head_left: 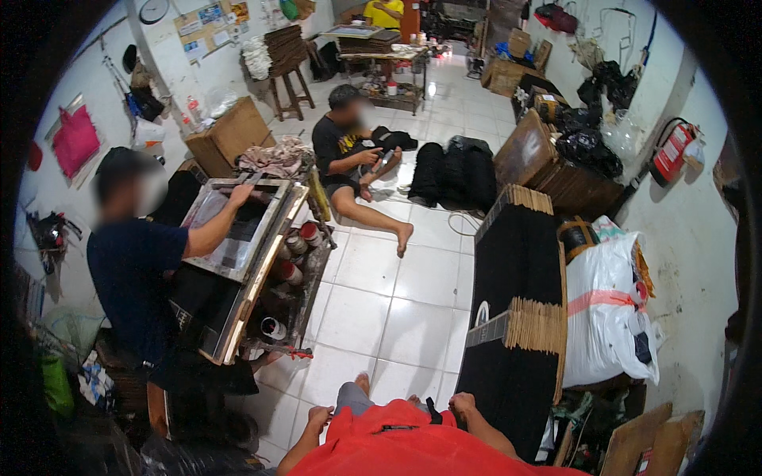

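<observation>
1. Hanging beside the wearer's red cloth top, both bare hands are held low, well apart from each other.
2. Left hand: held at the left edge of the top, near the grey shorts. Fingers are seen bent inward; whether they are fully closed or clamped on anything cannot be told.
3. Right hand: held at the right edge of the top, just beside the long black fabric stack. Fingers are seen curled; contact with the stack, or anything gripped, cannot be confirmed.
4. Black fabric stack: located right of the wearer, stretched away from the body. It is crossed by two rows of thin brown board edges, one about midway, one at the far end.
5. Right of the stack, a bulky white plastic sack is banded with red tape.
6. At left, a pale rectangular framed screen is held at its far edge by a co-worker in a navy top. Red-and-white cans are kept beside it.
7. Ahead, the white tiled floor is occupied by a seated co-worker in a black T-shirt, near rolled black bundles.
</observation>
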Demonstrator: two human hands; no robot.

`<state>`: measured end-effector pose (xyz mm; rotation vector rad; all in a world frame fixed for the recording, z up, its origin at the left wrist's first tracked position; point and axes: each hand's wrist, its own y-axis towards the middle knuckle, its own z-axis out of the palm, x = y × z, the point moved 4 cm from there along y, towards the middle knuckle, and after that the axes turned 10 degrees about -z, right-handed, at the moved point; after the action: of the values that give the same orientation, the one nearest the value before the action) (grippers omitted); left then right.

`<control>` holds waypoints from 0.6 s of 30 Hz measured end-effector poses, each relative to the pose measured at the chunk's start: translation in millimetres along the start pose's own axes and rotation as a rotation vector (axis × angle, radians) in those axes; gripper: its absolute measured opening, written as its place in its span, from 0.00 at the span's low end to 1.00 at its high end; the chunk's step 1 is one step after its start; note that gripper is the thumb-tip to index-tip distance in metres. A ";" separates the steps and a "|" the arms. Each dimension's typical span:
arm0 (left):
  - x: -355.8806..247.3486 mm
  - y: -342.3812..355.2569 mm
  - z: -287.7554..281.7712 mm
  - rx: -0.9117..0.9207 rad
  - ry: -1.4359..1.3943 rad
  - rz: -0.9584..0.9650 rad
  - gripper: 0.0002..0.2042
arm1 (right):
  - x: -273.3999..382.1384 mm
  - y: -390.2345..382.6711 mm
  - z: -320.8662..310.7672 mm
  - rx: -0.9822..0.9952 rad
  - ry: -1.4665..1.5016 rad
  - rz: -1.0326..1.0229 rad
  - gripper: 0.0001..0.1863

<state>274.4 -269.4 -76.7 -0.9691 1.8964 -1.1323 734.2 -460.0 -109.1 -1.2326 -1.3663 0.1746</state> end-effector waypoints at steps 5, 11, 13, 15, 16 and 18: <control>4.0 29.1 -32.3 0.039 0.011 -0.107 0.10 | 12.3 -0.9 14.6 -0.021 -0.002 0.006 0.04; -43.9 54.4 -73.9 0.084 -0.040 -0.001 0.09 | 35.1 -8.3 63.7 -0.001 -0.097 0.003 0.05; -59.0 63.9 -91.6 0.075 -0.046 -0.021 0.09 | 51.9 -5.2 86.5 0.006 -0.084 -0.002 0.05; -72.3 75.0 -111.3 0.053 -0.037 -0.034 0.10 | 65.7 -4.8 109.7 0.009 -0.062 0.020 0.06; -76.4 80.1 -120.4 0.058 -0.031 -0.045 0.10 | 74.0 -5.6 120.6 0.021 -0.037 -0.018 0.06; -81.4 89.7 -138.1 0.053 -0.006 -0.059 0.11 | 94.2 -0.9 140.5 -0.013 -0.001 -0.029 0.07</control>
<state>172.9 -117.1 -92.9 -1.0038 1.8348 -1.2058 650.2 -315.1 -86.0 -1.2226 -1.3877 0.1465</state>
